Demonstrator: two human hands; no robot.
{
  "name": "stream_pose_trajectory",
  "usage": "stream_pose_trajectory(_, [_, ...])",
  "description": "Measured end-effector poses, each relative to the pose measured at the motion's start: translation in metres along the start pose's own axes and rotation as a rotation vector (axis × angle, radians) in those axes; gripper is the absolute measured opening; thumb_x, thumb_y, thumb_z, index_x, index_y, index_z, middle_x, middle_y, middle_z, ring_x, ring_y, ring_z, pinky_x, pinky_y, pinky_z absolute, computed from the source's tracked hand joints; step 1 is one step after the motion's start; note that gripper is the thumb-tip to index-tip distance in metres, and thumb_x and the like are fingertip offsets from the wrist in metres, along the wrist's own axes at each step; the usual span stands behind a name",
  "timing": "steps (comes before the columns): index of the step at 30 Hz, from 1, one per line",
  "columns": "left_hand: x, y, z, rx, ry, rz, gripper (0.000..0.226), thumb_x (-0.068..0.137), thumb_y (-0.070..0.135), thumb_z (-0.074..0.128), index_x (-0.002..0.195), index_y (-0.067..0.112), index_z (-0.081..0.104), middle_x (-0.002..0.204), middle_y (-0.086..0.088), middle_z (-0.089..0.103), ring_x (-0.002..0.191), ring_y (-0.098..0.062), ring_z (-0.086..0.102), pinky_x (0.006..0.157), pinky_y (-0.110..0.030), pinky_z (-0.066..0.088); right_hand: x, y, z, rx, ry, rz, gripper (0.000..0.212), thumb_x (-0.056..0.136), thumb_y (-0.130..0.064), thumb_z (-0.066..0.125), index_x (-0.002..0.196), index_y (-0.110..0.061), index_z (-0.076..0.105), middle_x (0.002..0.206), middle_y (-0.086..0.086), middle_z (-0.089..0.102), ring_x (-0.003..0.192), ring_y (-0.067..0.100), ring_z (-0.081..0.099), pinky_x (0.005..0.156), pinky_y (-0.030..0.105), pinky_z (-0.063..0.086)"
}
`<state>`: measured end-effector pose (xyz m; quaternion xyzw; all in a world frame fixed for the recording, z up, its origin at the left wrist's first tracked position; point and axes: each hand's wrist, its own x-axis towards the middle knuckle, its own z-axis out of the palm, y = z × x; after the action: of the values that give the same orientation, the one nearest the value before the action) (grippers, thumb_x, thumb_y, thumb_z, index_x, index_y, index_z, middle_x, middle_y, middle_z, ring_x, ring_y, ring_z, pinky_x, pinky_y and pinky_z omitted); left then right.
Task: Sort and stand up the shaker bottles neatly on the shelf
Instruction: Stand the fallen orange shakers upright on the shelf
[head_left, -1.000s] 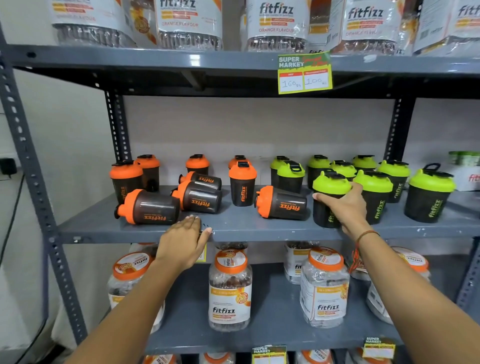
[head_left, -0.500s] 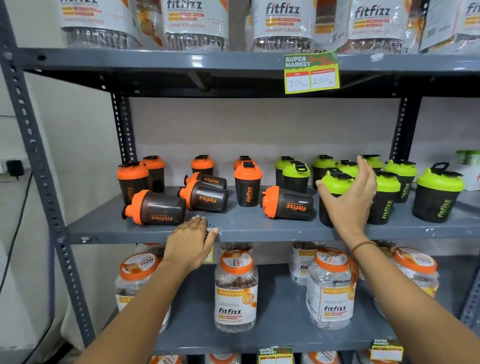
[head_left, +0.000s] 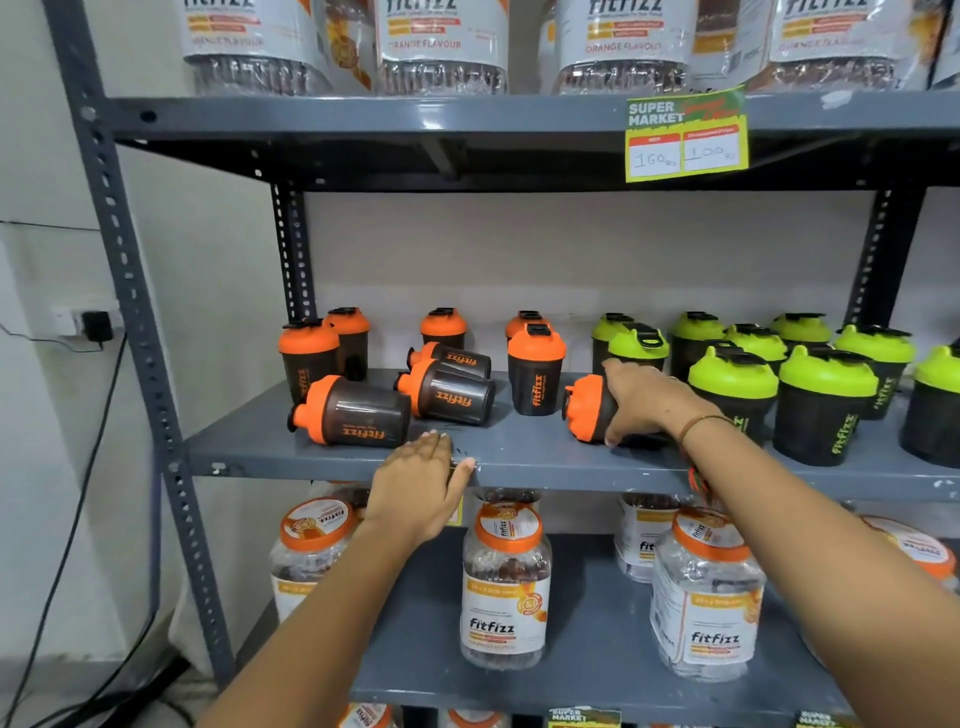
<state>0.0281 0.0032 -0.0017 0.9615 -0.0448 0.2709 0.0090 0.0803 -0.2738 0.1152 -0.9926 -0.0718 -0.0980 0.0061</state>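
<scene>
A grey metal shelf (head_left: 519, 457) carries shaker bottles. On its left, orange-lidded shakers (head_left: 536, 370) stand upright toward the back, while four more lie on their sides (head_left: 358, 411) nearer the front. On its right, green-lidded shakers (head_left: 826, 400) stand close together. A left hand (head_left: 415, 488) rests flat on the front edge.
</scene>
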Motion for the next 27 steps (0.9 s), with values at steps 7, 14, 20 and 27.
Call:
stream_pose_trajectory(7, [-0.001, 0.001, 0.002, 0.024, 0.011, -0.001, 0.067, 0.096, 0.057, 0.017, 0.141, 0.014, 0.042, 0.144, -0.007, 0.047, 0.132, -0.021, 0.042, 0.108, -0.034, 0.031, 0.013, 0.007, 0.007, 0.014, -0.037, -0.035, 0.085, 0.056, -0.04, 0.091, 0.126, -0.016, 0.049, 0.123, 0.006, 0.055, 0.115, 0.028, 0.054, 0.095, 0.045, 0.049])
stream_pose_trajectory(14, [0.0, 0.002, 0.0, 0.016, -0.003, -0.002, 0.067, 0.096, 0.057, 0.018, 0.142, 0.015, 0.04, 0.145, -0.006, 0.046, 0.133, -0.021, 0.041, 0.107, -0.035, 0.032, 0.014, -0.006, 0.008, 0.056, -0.018, -0.084, 0.078, 0.055, -0.043, 0.09, 0.118, -0.016, 0.053, 0.117, 0.007, 0.057, 0.106, 0.027, 0.056, 0.089, 0.041, 0.051])
stream_pose_trajectory(20, [0.0, 0.003, 0.0, 0.003, -0.005, 0.002, 0.066, 0.097, 0.057, 0.019, 0.143, 0.015, 0.039, 0.146, -0.006, 0.044, 0.135, -0.02, 0.039, 0.108, -0.035, 0.03, 0.009, -0.012, 0.01, 0.161, 0.061, -0.083, 0.077, 0.05, -0.05, 0.085, 0.114, -0.017, 0.057, 0.111, 0.004, 0.062, 0.097, 0.025, 0.058, 0.082, 0.041, 0.054])
stream_pose_trajectory(27, [0.001, 0.002, 0.003, -0.001, 0.007, -0.009, 0.066, 0.096, 0.057, 0.02, 0.142, 0.015, 0.041, 0.145, -0.005, 0.045, 0.134, -0.02, 0.039, 0.108, -0.035, 0.031, 0.001, -0.02, 0.014, 0.866, 0.253, -0.006, 0.063, 0.046, -0.04, 0.09, 0.099, -0.024, 0.058, 0.101, -0.003, 0.066, 0.097, 0.02, 0.061, 0.079, 0.034, 0.053])
